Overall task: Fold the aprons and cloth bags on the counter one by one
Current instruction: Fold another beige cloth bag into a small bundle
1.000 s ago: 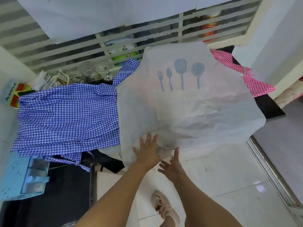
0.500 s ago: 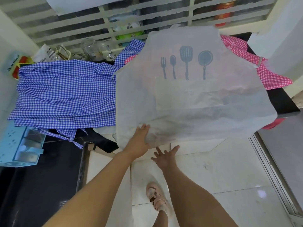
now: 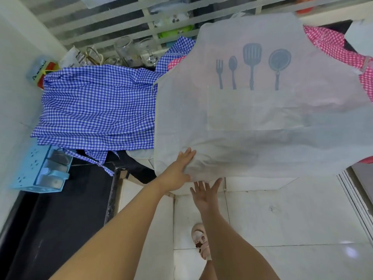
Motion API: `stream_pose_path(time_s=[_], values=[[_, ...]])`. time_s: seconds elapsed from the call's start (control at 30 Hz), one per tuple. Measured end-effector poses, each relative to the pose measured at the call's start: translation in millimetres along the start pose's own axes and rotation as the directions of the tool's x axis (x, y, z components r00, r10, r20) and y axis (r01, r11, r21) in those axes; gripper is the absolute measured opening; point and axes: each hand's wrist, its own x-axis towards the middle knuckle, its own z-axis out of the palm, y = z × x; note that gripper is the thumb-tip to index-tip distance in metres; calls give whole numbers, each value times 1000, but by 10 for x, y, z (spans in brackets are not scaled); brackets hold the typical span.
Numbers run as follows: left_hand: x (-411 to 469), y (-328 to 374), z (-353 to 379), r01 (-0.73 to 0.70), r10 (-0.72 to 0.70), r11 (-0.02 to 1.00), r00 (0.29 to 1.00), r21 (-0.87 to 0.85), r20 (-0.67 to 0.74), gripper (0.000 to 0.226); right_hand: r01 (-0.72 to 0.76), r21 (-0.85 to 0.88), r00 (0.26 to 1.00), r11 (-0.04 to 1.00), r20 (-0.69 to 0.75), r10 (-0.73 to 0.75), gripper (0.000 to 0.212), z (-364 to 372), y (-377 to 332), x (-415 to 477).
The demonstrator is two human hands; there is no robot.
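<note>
Here, left hand [image 3: 179, 168] flat on limp white apron [image 3: 262, 118] at seven o'clock, right hand [image 3: 204, 196] spread; corners seem best hold.

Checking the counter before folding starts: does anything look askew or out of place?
Yes. The white apron lies over the pink checked apron, its hem overhanging the counter edge where the left hand rests. The blue checked apron is bunched, a tie dangling off the front.
</note>
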Motion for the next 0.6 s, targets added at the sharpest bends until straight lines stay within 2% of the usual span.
stream_pose_path(time_s=[0.1,0.17,0.3,0.43,0.47,0.53,0.57,0.6], values=[[33,-48,-29,-19,19,1000,1000,3,-8,82,88,110,993,990,74,-96,66,59,-120,2],[58,-68,-23,-17,17,1000,1000,-4,-19,82,88,144,992,986,82,-100,57,45,-234,-64],[79,-22,6,-8,7,1000,999,-14,-34,83,132,48,988,990,71,-136,35,-96,-489,-352],[9,124,21,15,-15,1000,997,3,-72,79,155,-122,987,980,-26,-160,39,-378,-721,-790],[-22,173,32,35,-39,998,995,-43,-92,75,138,-167,988,976,-46,-147,38,-436,-755,-913],[-111,268,63,62,-131,938,975,-341,-182,56,123,-244,990,962,-39,-136,29,-472,-786,-1155],[-209,323,111,37,-187,838,957,-544,-223,41,128,-264,990,956,-29,-141,25,-459,-793,-1298],[-317,358,177,-21,-240,693,936,-721,-258,26,135,-265,989,955,-22,-146,22,-436,-792,-1414]])
